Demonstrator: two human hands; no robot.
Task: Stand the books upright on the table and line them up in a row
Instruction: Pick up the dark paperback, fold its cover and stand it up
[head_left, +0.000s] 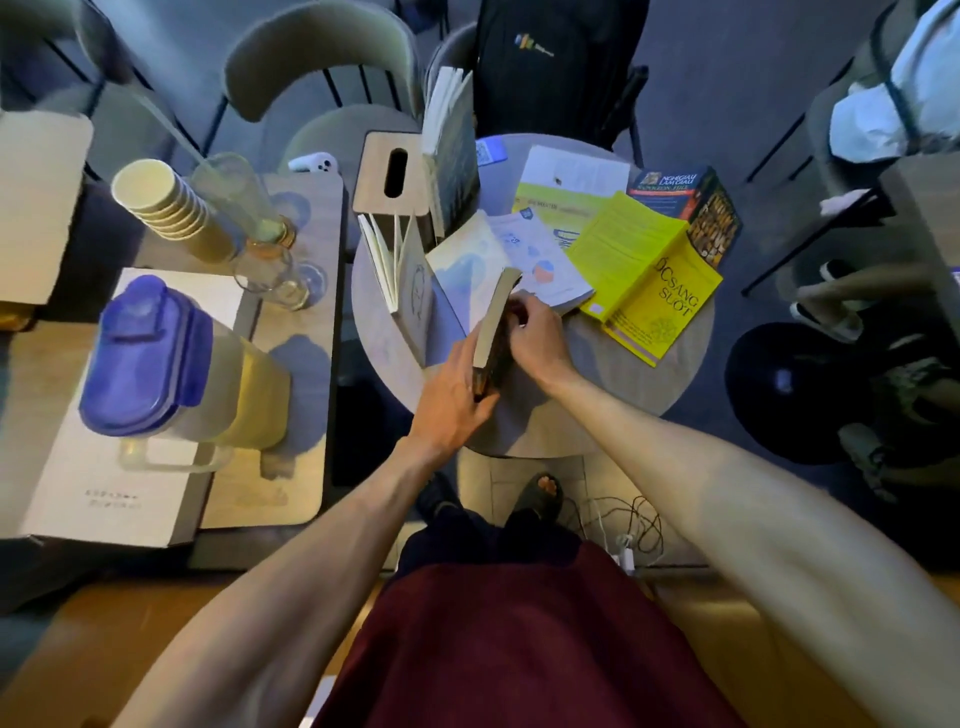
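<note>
Beyond a maroon garment (519, 649), left hand (452, 397) and right hand (537, 340) grip a book (492, 332) on edge on the round table (597, 379).

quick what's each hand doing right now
Left hand: grips the dark book at its near end.
Right hand: fingers curled on the same book from the other side.

dark bk (492, 332) upright mid-table, yellow bk (657, 296) flat
</note>
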